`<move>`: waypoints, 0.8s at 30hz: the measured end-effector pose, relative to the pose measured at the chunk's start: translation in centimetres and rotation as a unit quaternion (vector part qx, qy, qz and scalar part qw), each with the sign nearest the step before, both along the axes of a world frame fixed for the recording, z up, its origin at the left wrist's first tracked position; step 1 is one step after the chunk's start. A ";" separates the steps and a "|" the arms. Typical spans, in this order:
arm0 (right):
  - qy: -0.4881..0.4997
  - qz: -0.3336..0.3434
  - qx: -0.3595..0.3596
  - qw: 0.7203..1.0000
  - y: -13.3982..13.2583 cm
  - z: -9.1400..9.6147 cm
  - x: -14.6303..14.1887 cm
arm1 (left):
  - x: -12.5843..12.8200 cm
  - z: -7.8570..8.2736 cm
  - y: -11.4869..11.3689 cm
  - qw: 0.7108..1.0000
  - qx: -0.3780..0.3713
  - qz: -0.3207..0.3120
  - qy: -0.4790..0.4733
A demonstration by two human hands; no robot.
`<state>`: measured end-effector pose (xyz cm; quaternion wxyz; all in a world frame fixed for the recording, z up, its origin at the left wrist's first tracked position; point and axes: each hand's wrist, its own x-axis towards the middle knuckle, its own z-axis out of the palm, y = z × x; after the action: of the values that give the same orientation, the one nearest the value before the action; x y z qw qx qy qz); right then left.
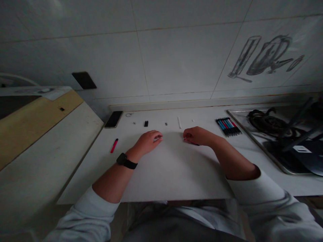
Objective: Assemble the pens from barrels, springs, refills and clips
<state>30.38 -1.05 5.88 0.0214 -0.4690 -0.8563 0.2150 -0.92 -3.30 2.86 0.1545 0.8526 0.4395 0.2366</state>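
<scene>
My left hand (149, 142) rests over the middle of the white table, fingers curved and thumb slightly apart from them; I see nothing held in it. To its right, my right hand (198, 136) is closed in a pinch low over the tabletop. A slim pen (194, 144) shows beneath it, its dark end sticking out; the rest is hidden by the fingers. Beyond the hands lie two short black pieces (146, 123), tiny dark metal-looking parts (166, 124), thin white tubes (179, 122) and a tiny white piece (193, 120). A red pen (114, 146) with a black end lies left of my left hand.
A row of blue, red and dark pens (228, 126) lies at the right, beside a metal-rimmed stove (254, 137) bearing dark objects. A phone (113, 119), a ring (129, 115) and tiny bits (134, 123) lie at back left. A tiled wall (176, 67) stands behind.
</scene>
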 end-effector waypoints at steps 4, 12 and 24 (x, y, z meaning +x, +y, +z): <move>-0.004 0.024 -0.010 1.000 0.2 -0.7 0.1 | 0.0 0.0 0.0 1.000 0.002 0.001 0.004; -0.005 0.025 0.011 1.000 0.3 -0.8 0.2 | -0.6 -0.5 0.8 0.999 0.012 0.036 -0.020; 0.061 0.077 0.191 0.977 1.6 0.6 -3.5 | -7.6 -1.6 4.6 0.919 0.100 0.368 0.098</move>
<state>26.89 0.60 6.52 0.1462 -0.3751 -0.9122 0.0766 -8.50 1.30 1.29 -0.0733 0.6609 0.7091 0.2347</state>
